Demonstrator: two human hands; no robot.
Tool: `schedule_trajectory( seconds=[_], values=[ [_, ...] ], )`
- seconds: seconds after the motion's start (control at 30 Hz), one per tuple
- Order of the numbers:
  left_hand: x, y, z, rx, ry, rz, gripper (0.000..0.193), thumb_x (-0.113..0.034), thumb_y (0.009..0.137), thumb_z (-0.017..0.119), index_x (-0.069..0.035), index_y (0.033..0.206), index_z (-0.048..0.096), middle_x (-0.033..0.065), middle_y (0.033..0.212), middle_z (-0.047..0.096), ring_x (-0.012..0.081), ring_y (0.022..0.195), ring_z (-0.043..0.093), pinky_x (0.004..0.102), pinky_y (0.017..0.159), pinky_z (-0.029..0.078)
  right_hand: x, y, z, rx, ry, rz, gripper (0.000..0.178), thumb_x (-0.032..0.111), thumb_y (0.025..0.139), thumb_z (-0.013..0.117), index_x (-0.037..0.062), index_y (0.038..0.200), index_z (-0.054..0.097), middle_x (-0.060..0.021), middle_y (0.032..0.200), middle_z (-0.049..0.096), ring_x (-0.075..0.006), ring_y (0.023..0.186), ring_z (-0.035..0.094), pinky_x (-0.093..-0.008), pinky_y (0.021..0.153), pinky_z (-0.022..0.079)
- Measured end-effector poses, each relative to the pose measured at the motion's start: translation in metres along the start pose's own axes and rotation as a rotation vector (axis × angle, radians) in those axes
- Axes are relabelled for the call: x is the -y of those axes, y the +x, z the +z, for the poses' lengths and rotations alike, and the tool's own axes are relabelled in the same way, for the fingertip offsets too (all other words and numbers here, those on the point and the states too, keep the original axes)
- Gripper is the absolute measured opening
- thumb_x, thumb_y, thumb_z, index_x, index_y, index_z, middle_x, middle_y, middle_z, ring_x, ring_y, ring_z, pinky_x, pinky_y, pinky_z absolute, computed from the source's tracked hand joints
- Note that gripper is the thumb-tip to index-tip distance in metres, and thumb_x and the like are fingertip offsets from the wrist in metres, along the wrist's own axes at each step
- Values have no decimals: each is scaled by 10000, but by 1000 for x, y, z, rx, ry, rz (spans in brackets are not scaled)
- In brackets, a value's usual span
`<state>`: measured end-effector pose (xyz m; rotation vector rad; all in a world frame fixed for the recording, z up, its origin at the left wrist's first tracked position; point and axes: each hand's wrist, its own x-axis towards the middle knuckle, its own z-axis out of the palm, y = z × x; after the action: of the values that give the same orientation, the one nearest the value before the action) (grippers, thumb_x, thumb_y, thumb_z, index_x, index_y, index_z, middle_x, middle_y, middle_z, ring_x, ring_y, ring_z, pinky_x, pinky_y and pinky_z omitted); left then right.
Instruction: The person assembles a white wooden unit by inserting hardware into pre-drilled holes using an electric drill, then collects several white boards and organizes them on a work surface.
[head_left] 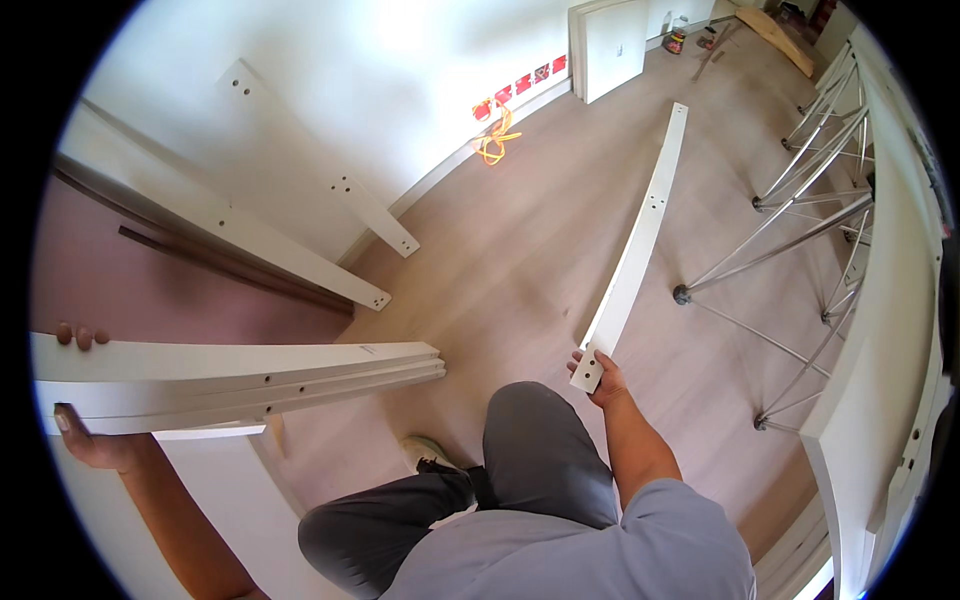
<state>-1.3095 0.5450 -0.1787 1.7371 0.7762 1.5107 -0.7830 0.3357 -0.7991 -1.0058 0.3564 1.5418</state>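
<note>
At the left, my left hand (pixel 95 450) is wrapped round the end of several white boards (pixel 240 365) stacked together. Its thumb presses the near side, and fingertips show over the far edge. The boards are long and narrow, with small dark holes along their sides. My right hand (pixel 606 382) grips the near end of a long white slat (pixel 637 240), thumb on top beside two holes. The slat stretches away across the floor, with pairs of holes at its middle and far end. Whether its near end is lifted, I cannot tell.
Two white boards with holes, one (pixel 310 265) nearer and one (pixel 300 150) behind, lean at the wall. Orange cord (pixel 492 140) hangs by red sockets. White panels (pixel 608 50) stand farther back. Metal-legged frames (pixel 770 225) and a large white panel (pixel 850 440) line the right.
</note>
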Motion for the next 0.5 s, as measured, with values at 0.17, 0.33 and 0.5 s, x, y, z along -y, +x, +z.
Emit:
schedule_trajectory(
  seconds=[0.17,0.33,0.5],
  values=[
    [8,7,18,-48,-47,43,740,-498,799,594,-66,1373,418,123,1271,467,262,1206,475,395,1103,370,30,-8,28,-190,-335,-269,362,139,918,708,2,1226,577,-145,966,720,-292,787,731,-423,675,608],
    [12,13,35,-79,-30,55,775,-503,820,588,-36,1409,398,132,1296,477,264,1186,492,402,1082,390,34,-56,65,-190,-398,-501,263,65,894,706,-51,1113,617,-138,880,719,-253,730,724,-382,632,585],
    [8,9,29,-103,-115,30,803,-485,816,586,-12,1431,382,146,1310,485,276,1184,498,421,1074,415,-2,-101,68,-193,-554,-691,187,32,860,731,-34,1025,672,-112,879,737,-178,765,718,-325,648,553]
  ],
)
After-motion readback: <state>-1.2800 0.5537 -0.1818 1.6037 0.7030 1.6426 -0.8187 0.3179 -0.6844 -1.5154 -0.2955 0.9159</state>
